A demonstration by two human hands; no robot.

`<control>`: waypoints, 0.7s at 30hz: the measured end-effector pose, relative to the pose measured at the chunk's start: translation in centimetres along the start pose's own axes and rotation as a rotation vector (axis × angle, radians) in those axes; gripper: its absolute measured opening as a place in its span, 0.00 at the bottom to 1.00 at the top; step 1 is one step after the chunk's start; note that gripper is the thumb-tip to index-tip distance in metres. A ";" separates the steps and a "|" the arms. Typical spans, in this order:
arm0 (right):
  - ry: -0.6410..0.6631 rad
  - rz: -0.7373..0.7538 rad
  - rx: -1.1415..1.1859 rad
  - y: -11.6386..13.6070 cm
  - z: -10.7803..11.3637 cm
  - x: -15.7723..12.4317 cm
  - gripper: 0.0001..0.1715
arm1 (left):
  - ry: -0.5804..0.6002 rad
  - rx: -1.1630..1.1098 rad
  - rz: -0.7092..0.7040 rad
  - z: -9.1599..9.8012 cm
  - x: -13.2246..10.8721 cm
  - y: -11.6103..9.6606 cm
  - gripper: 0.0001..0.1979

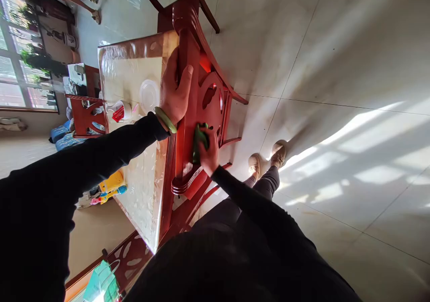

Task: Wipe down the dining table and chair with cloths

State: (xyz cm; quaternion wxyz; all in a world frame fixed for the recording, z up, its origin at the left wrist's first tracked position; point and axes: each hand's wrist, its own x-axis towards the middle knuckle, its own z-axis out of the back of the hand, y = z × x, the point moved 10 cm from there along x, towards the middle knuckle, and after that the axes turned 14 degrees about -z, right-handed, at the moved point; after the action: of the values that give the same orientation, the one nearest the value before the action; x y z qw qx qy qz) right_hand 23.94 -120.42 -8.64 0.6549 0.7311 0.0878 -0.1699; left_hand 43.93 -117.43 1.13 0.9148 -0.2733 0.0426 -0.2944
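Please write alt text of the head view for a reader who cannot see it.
The right hand holds a green cloth against a red wooden chair, while the left hand, wearing a green bangle, grips the chair beside a glossy table.

Carved red-lacquered wooden chair back (211,97): glossy finish, round openwork splat, broad top rail (184,152) ending in a scroll at each end. All positions below are taken relative to the top rail. Left hand (174,94) sits on the rail's upper stretch, fingers curled around it and thumb lying along its face. Right hand (208,152) sits further down the same rail, well apart from the left, and presses a crumpled green cloth (200,142) against the rail's face. The cloth is bunched into a small wad, partly covered by the fingers, and touches the rail directly. Sheen on the rail is uneven under the window light.
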 end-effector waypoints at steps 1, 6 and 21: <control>-0.056 -0.025 0.048 0.2 0.5 2.6 0.34 | -0.003 0.005 -0.008 0.0 0.1 0.4 0.46; -0.197 -0.034 0.182 0.6 1.4 4.7 0.24 | -0.035 0.000 -0.030 0.1 0.2 0.6 0.48; -0.109 -0.064 0.208 -0.3 0.8 -0.1 0.18 | -0.072 -0.039 0.013 0.0 -0.4 -0.8 0.42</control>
State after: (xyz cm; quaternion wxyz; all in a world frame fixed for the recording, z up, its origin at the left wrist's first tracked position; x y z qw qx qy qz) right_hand 23.63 -121.14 -8.92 0.5735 0.7816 0.0572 -0.2383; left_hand 43.21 -117.77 1.55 0.9121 -0.3011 0.0169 -0.2776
